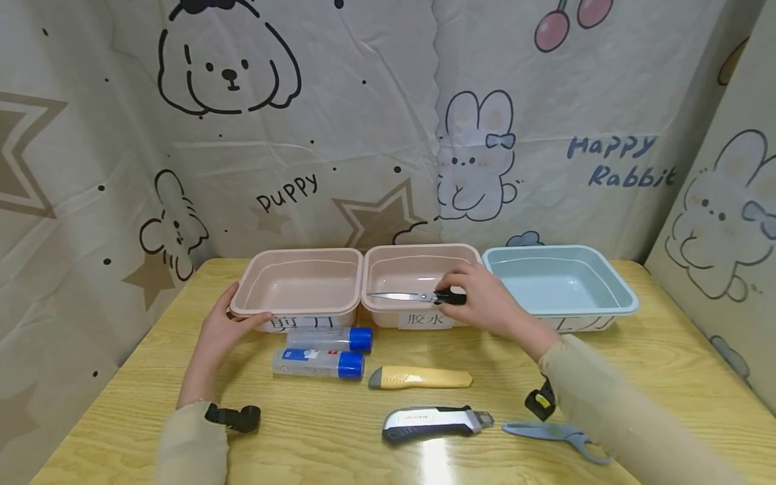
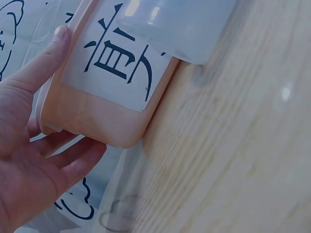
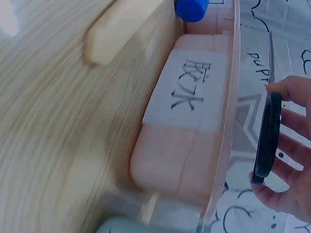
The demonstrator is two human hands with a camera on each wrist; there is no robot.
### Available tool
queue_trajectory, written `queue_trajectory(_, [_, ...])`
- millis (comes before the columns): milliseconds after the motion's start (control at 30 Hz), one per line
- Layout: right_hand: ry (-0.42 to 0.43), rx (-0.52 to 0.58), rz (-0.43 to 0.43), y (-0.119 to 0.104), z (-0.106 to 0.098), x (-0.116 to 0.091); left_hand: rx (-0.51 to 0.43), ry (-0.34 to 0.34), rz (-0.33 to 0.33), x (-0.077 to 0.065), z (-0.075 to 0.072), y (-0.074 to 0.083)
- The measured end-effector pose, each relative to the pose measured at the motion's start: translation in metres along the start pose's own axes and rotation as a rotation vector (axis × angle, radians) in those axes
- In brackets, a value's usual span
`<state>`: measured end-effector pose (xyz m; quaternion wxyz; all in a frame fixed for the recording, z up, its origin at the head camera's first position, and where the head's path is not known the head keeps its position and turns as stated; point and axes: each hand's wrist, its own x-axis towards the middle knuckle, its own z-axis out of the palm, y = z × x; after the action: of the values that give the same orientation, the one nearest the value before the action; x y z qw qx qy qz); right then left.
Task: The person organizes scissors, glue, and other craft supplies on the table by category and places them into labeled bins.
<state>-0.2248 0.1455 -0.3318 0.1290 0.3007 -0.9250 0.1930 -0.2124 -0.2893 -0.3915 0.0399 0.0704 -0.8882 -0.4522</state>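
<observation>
My right hand (image 1: pixel 488 300) holds a pair of scissors (image 1: pixel 450 297) by its black handles above the middle pink bin (image 1: pixel 418 251), blades pointing left. In the right wrist view the scissors' black handle (image 3: pixel 268 136) sits between thumb and fingertips. At the left end of the left pink bin (image 1: pixel 309 253), my left hand (image 1: pixel 221 327) grips the corner, thumb on the front rim and fingers around the end, as the left wrist view shows. Two clear glue bottles (image 1: pixel 315 364) with blue caps lie before that bin.
A light blue bin (image 1: pixel 564 306) stands at the right of the row. On the table lie a yellow utility knife (image 1: pixel 424 377), a silver and black utility knife (image 1: pixel 430 423) and blue-grey scissors (image 1: pixel 548 432). A printed cloth (image 1: pixel 376 101) hangs behind.
</observation>
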Motion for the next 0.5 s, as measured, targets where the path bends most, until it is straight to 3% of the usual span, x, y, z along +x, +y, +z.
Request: queue_trajectory(500, [0.014, -0.068, -0.028, -0.04, 0.037, 0.057, -0.029, 0.011, 0.018, 0.0, 0.001, -0.005])
